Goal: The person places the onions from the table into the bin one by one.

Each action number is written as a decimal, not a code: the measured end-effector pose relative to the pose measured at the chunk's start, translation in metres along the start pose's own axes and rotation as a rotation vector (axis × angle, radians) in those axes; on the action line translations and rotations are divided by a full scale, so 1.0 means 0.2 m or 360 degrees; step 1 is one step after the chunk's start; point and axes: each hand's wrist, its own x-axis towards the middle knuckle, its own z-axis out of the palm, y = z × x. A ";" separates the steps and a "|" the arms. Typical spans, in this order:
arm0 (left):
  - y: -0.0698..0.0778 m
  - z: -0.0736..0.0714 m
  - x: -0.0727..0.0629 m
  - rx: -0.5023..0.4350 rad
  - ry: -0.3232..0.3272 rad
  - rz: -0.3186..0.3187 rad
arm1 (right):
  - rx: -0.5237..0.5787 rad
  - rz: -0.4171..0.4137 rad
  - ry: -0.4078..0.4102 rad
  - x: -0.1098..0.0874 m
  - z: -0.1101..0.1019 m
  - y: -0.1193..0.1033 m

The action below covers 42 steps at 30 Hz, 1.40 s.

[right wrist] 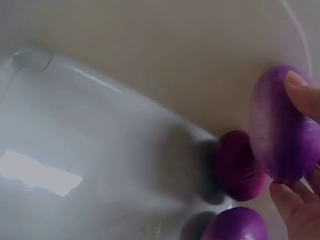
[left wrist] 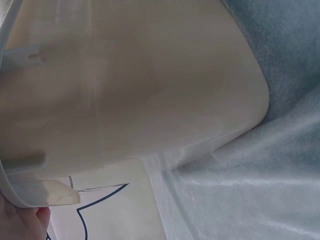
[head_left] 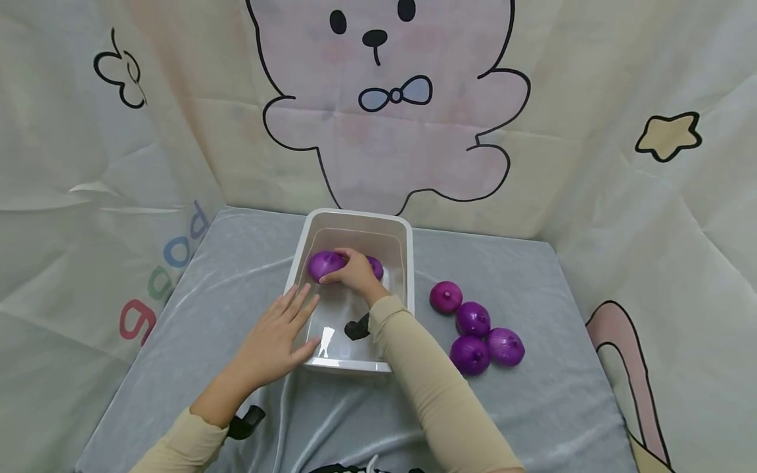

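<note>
My right hand (head_left: 355, 272) reaches into the white plastic bin (head_left: 408, 263) and grips a purple onion (head_left: 324, 265) between thumb and fingers. In the right wrist view that onion (right wrist: 277, 125) is held up near the bin's wall, above a darker magenta onion (right wrist: 240, 166) and another purple one (right wrist: 237, 226). Part of an onion (head_left: 375, 266) shows behind my right hand in the head view. My left hand (head_left: 275, 338) lies with spread, straight fingers at the bin's left rim; the left wrist view shows the bin's outer wall (left wrist: 150, 90).
Several onions lie close together on the grey cloth right of the bin: a magenta onion (head_left: 446, 297) and purple onions (head_left: 473, 320), (head_left: 470, 355) beside a lighter purple onion (head_left: 505, 347). Printed curtains (head_left: 650, 217) stand around the cloth-covered table (head_left: 248, 243).
</note>
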 end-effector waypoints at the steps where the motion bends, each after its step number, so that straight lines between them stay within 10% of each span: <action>1: 0.00 0.00 0.00 -0.0001 -0.0002 0.0002 | -0.0008 0.0008 -0.0020 0.00 0.01 0.01; 42: 0.00 0.00 0.00 0.0010 0.0028 0.0013 | -0.0278 0.0095 -0.0216 -0.02 0.14 0.15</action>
